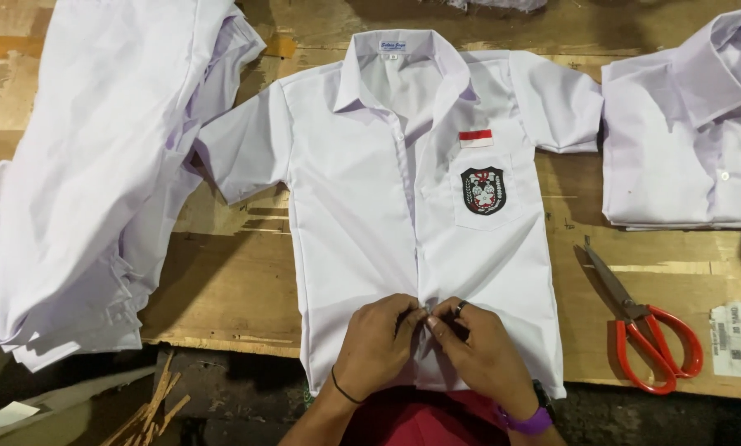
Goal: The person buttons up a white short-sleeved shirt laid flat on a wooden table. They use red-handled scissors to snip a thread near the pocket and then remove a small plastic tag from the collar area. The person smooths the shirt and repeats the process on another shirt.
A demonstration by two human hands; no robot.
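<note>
Directly between both hands lies the white shirt's lower placket; left hand and right hand pinch it equally close, its long axis running straight away up the tabletop.

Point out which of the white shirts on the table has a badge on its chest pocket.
The middle shirt, spread flat under both hands; the left pile and the folded shirt at right show none.
</note>
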